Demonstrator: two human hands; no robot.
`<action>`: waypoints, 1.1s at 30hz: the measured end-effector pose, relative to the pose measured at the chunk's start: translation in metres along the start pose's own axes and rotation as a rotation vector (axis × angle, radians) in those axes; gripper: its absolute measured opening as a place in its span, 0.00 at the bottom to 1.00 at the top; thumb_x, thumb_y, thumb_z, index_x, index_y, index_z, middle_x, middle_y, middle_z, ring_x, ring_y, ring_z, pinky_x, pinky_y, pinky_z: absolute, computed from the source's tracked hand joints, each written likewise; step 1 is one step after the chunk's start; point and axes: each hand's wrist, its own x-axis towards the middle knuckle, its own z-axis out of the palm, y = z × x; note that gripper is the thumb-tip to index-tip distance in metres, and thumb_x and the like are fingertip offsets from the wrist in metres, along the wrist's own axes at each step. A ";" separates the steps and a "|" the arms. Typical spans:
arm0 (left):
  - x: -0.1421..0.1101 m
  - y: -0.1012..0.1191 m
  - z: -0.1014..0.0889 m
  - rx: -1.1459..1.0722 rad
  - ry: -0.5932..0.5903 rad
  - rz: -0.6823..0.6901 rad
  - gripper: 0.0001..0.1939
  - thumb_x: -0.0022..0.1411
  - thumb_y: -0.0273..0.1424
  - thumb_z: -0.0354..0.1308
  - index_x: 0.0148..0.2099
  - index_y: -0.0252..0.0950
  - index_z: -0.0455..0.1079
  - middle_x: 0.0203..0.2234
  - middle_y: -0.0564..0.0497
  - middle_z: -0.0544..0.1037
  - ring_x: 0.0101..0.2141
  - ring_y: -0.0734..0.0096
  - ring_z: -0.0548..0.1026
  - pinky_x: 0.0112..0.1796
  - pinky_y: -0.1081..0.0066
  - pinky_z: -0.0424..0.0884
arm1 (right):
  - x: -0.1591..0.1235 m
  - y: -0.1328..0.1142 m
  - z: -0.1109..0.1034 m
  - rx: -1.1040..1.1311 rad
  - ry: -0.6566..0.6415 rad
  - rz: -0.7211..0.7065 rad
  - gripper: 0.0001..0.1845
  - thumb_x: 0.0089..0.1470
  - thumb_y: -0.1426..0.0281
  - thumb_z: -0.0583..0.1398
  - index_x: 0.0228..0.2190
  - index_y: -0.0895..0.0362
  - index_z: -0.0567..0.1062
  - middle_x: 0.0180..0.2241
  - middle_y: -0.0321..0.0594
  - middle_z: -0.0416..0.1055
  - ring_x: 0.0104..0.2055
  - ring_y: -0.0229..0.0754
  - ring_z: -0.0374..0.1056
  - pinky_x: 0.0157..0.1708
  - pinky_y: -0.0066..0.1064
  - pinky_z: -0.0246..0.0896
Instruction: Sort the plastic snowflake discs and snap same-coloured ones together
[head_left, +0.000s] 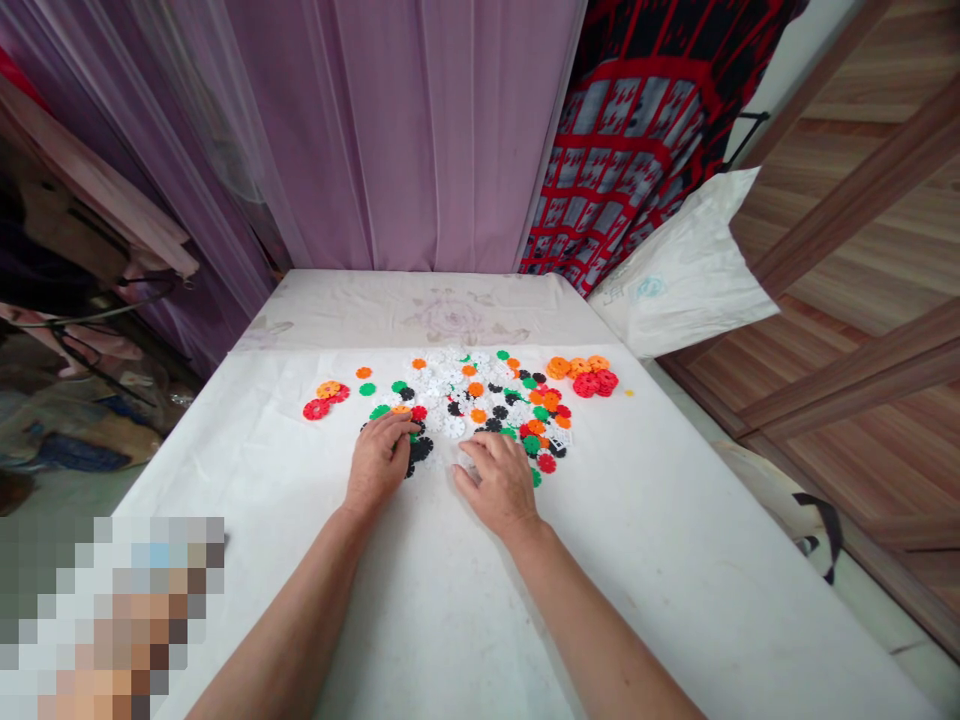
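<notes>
A white-covered table [450, 570] ran away from the person, its near stretch plain and faintly marked, its far end showing a printed flower [452, 318] in pale purple. Around the middle lay a loose spread of notched discs [448, 376], white, black, orange, green and red, overlapping in places. The left hand [381, 455] rested palm-down at the spread's near left edge, over black discs [421, 449]; whether its grip was closed on any I could not tell. The right hand [501, 482] lay at the near edge further right, its grip apart, thumb clear of the forefinger. Smaller clusters sat off to the sides: a few red and orange discs [318, 408] on the left, and orange discs [577, 367] touching red discs [596, 383] on the right (a yellow speck [629, 393] lay just beside these). Beyond the table hung a purple curtain [435, 130], with a red-and-black patterned cloth [619, 130] to its right. A white bag [682, 265] stood by the far right corner, before wood-grained panels [885, 290]. Along the left side, garments [112, 195] hung in a blurred jumble.
</notes>
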 end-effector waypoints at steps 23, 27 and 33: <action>0.001 0.003 -0.002 0.054 -0.052 0.007 0.13 0.62 0.29 0.51 0.41 0.41 0.77 0.45 0.47 0.81 0.51 0.56 0.74 0.53 0.51 0.69 | 0.012 -0.023 0.020 0.016 -0.108 0.042 0.09 0.48 0.62 0.67 0.32 0.51 0.78 0.50 0.40 0.73 0.52 0.52 0.62 0.49 0.43 0.53; 0.001 0.003 -0.001 0.059 -0.049 0.002 0.13 0.62 0.29 0.51 0.41 0.41 0.77 0.45 0.47 0.81 0.51 0.55 0.74 0.52 0.51 0.69 | 0.013 -0.023 0.021 0.041 -0.112 0.047 0.07 0.49 0.64 0.67 0.32 0.51 0.79 0.50 0.39 0.74 0.53 0.51 0.61 0.50 0.43 0.53; 0.002 0.005 -0.002 0.064 -0.068 -0.009 0.12 0.62 0.29 0.52 0.41 0.41 0.77 0.45 0.47 0.81 0.51 0.55 0.75 0.52 0.51 0.69 | 0.013 -0.023 0.026 0.064 -0.148 0.111 0.09 0.47 0.65 0.67 0.33 0.53 0.78 0.51 0.41 0.73 0.54 0.51 0.61 0.51 0.42 0.51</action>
